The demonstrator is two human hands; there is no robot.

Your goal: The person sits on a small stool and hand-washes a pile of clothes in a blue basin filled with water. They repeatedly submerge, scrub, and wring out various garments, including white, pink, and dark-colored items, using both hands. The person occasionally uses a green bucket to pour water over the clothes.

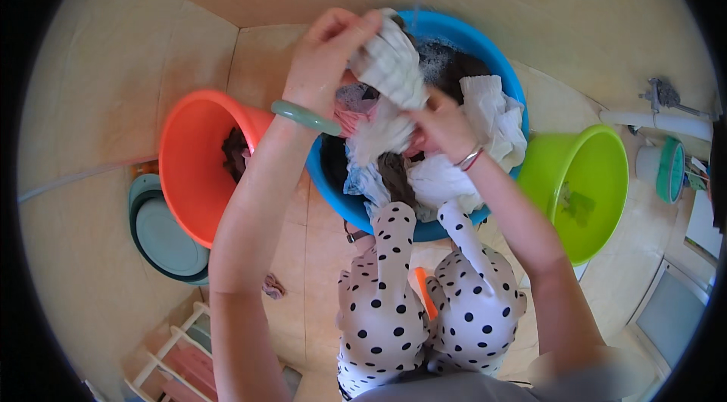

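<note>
A white cloth with faint stripes (390, 69), its garment type unclear, is stretched between my two hands above a large blue tub (509, 73). My left hand (332, 50), below a green bangle, pinches the cloth's upper end. Lower down, the fingers of my right hand (443, 128) are closed on its other end, which is smeared by motion. Inside the tub lie wet clothes: a pink piece (353, 110), a light blue piece (367, 179), white fabric (492, 118) hanging over the right rim, and dark fabric (466, 73) in suds (435, 57).
An orange bucket (178, 167) with dark cloth inside stands left, beside a grey-green basin (170, 239). On the right is a lime green bucket (606, 197), near a wall pipe (674, 123). My knees in polka-dot trousers (386, 303) press close to the tub. A white rack (163, 360) stands lower left.
</note>
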